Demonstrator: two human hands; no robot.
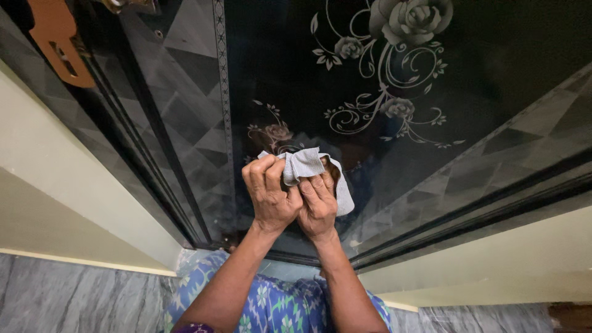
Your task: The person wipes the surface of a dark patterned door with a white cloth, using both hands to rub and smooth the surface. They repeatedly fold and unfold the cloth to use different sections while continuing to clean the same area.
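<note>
1. The left hand [269, 194] and the right hand [319, 206] meet at the centre of the frame, pressed side by side, both gripping one small grey cloth [308, 165].
2. The left fingers curl tightly over the cloth's left part, knuckles up. The right fingers lie flatter, pinching its lower edge against the palm. Neither hand is loose.
3. The cloth sits bunched above the knuckles, with a flap hanging down at the right of the right hand. Held so, it seems gathered into a pad, perhaps being folded or wrung; which one cannot be told.
4. Behind the hands stands a dark glossy door panel [493, 74] with an etched rose-and-scroll pattern [394, 68] running from the upper centre down towards the hands. Whether the cloth touches the panel cannot be told.
5. A paler band of triangular facets [185, 105] runs down the left of the panel, bordered by a dark frame [132, 148]. Cream wall [55, 172] flanks it at left and lower right.
6. At the upper left an orange-brown fitting [55, 37] is cut off by the frame edge; its kind is unclear.
7. At the bottom centre, blue patterned clothing [277, 305] shows between the forearms, over grey marbled floor [68, 299]. The palms and the fingertips beneath the cloth are hidden.
</note>
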